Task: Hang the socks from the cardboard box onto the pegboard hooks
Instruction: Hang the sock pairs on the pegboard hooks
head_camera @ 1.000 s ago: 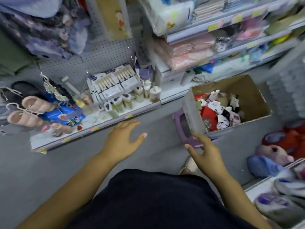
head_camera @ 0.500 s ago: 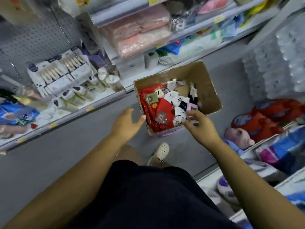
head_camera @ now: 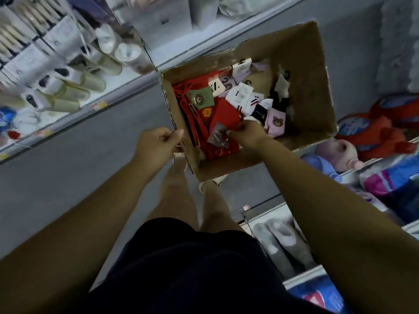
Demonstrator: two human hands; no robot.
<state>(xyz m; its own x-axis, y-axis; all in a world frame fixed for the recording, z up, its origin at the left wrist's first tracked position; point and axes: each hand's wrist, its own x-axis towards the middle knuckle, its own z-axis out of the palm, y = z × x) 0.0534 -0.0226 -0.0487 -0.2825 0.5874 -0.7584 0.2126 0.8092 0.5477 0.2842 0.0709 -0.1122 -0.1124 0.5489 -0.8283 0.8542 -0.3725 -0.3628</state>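
An open cardboard box (head_camera: 301,71) stands on the floor in front of me, holding several sock pairs. Red socks (head_camera: 217,114) fill its left side, while white, black and pink ones (head_camera: 267,109) lie on the right. My left hand (head_camera: 156,147) grips the box's left wall near the front corner. My right hand (head_camera: 248,132) is inside the box, pinching a red sock pair at its grey card label (head_camera: 218,137). No pegboard shows in this view.
A low white shelf (head_camera: 74,103) with tubes and boxed goods runs along the left. Slippers and plush items (head_camera: 385,137) lie on shelving to the right. Grey floor (head_camera: 68,177) lies between them. My legs and dark shorts (head_camera: 192,268) fill the bottom.
My view swung down over the box. My left hand moved right and took hold of the box wall. My right hand went into the box and pinched the labelled red socks.
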